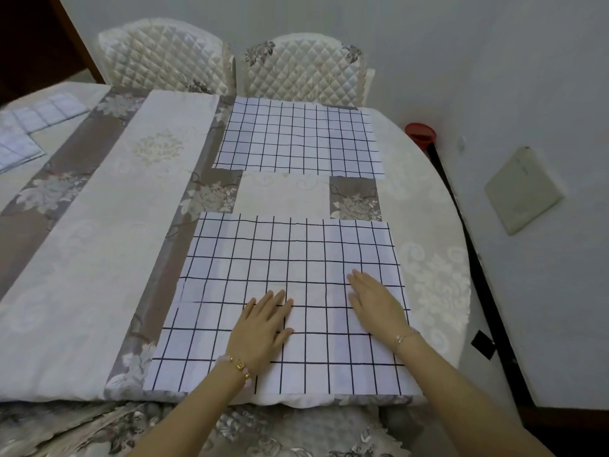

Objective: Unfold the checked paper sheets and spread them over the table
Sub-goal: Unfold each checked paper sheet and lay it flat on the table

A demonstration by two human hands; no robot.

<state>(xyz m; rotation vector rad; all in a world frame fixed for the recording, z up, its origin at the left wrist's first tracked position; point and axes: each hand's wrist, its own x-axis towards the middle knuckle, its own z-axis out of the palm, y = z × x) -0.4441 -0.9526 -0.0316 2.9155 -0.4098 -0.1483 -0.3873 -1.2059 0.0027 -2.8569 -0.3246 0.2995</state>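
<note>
A white checked paper sheet [230, 291] lies unfolded and flat at the near edge of the table [99, 258]. My left hand [263, 324] presses flat on its middle with straight fingers. My right hand [375, 301] lies flat on the same sheet, a little to the right and farther from me. A second checked sheet [296, 136] is spread flat at the far side of the table. More checked sheets [29, 127] lie at the far left, partly cut off by the frame.
Two quilted chairs [164, 57] [306, 70] stand behind the table's far edge. A floral tablecloth covers the table. To the right, a red-headed tool with a black handle [421, 133] leans along the table, and a pale square tile [524, 189] lies on the floor.
</note>
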